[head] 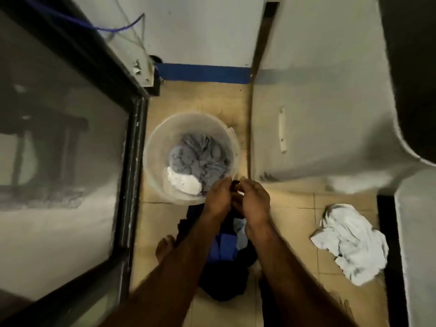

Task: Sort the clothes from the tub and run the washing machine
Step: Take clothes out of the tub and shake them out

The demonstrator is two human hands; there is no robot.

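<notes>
Left hand and right hand fingers pinch the dark garment hanging beneath them.

Dim, motion-blurred, wide-angle warping at edges

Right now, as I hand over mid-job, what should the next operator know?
Left hand and right hand both pinch the top of a dark blue garment that hangs down in front of the tub.
The tub holds grey clothes and a white cloth.
A white garment lies on the tiles to the right.
Done: sorting begun.
Left: empty the tub, run the machine.
</notes>
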